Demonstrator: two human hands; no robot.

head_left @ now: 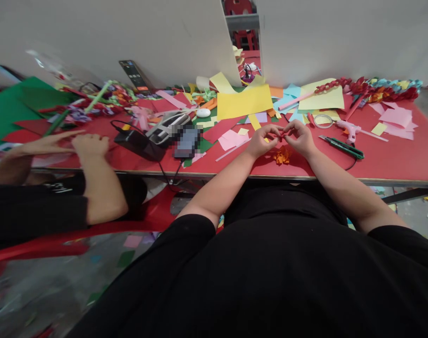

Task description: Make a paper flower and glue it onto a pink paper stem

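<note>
The small red paper piece (281,135) is mostly hidden by fingertips, so its folds are hard to make out. It sits between the left hand (260,142) and the right hand (300,137), both pinching it between thumb and finger above the surface (393,162). Between the wrists lies 1 orange paper flower (282,155).

At the left, a co-worker's 2 hands (90,143) are blurred — what they hold, I cannot tell. A block of pixels covers part of a dark device (187,142), and the green sheet (27,105) is cut off by the picture's edge.

The surface is red, strewn with paper scraps. Right of the right hand lie a green cutter (344,148), a pink glue gun (349,131) and a tape roll (323,121). Behind stands a pale partition (347,42) — its gap shows a red chair (245,40). Coloured scraps litter the grey floor (104,267).
</note>
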